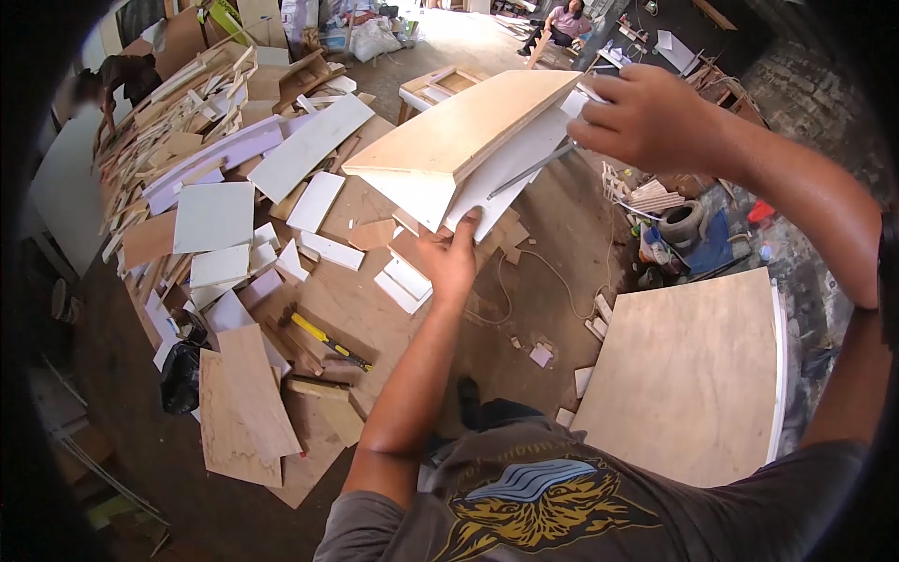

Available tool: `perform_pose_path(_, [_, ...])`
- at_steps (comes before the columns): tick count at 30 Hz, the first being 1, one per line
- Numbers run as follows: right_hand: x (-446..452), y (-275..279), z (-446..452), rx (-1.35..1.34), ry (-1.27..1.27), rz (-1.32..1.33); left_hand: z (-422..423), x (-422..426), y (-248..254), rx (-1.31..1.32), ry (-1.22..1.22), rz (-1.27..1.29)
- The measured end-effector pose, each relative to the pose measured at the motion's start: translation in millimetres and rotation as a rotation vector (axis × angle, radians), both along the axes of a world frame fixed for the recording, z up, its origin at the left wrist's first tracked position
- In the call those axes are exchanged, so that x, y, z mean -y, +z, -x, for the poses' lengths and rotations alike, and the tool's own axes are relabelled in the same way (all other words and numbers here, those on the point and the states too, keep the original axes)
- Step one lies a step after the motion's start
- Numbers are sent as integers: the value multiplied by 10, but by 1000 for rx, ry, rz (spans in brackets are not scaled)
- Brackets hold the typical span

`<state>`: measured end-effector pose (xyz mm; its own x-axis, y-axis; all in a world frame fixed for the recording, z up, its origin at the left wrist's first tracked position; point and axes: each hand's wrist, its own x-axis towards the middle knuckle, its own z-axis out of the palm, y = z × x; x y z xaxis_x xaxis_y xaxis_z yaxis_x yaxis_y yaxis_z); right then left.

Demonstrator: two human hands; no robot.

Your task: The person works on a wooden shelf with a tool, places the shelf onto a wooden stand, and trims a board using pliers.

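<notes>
The twelve-o'clock box (pixel 459 122) looks partly joined, its four-o'clock side open; left hand (pixel 451 258) grips it, right hand's (pixel 639 120) grip unclear.

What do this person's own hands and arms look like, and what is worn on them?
Left hand and right hand are bare, without gloves; forearms uncovered. Dark grey short sleeves belong to a shirt printed yellow and pale blue.

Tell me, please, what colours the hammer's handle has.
Yellow and black; the hammer handle shows best in the head view.
</notes>
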<state>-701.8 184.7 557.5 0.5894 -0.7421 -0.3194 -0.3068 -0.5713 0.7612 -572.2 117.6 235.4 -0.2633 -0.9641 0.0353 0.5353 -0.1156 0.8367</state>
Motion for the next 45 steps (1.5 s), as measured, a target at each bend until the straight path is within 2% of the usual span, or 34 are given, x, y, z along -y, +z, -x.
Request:
perform_pose_path(2, [-48, -45, 0, -127, 115, 51, -51, 2, 61, 28, -49, -51])
perform_pose_path(5, [78, -50, -109, 8, 33, 24, 3, 21, -29, -5, 0, 1])
perform_pose_path(8, [184, -65, -160, 448, -585, 32, 25, 11, -36, -45, -6, -10])
perform_pose_path(9, [333, 10, -434, 510, -1035, -31, 17, 5, -47, -31, -15, -20])
perform_pose_path(12, [410, 30, -460, 419, -1096, -176, 13, 7, -47, 9, -8, -14])
perform_pose_path(15, [95, 36, -244, 442, -535, -47, -30, 14, 46, 31, -38, -64])
perform_pose_path(18, [50, -3, -91, 203, -151, -24, -11, 4, 44, 1, -20, -62])
perform_pose_path(19, [51, 34, -109, 42, 89, 45, -6, 6, 31, -18, -8, -43])
perform_pose_path(22, [4, 3, -83, -50, 139, 57, 8, 19, -14, -26, 1, -4])
perform_pose_path(25, [-24, -70, -122, 109, -228, 33, 41, 35, -95, 40, 46, 40])
perform_pose_path(27, [123, -60, -135, 293, -749, -15, -4, 45, -64, 81, 16, 28])
perform_pose_path(29, [234, -5, -333, 360, -1210, -141, 19, -22, 48, -47, 83, 48])
perform_pose_path(32, [-80, -97, -36, 492, -511, -26, 76, 50, -151, 32, 63, 82])
perform_pose_path(35, [-41, -50, -63, 272, -264, -9, 30, -2, -22, 12, 42, 3])
perform_pose_path(38, [5, 18, -103, 2, 171, 39, -38, -30, 103, 20, -16, -90])
perform_pose_path(41, [74, -11, -106, 44, 144, 50, 68, 49, -146, 33, 57, 66])
perform_pose_path(44, [104, -46, 10, 413, -383, 20, 75, 51, -145, 43, 105, 129])
perform_pose_path(45, [147, -46, -32, 485, -667, -40, 64, 30, -114, 37, 109, 130])
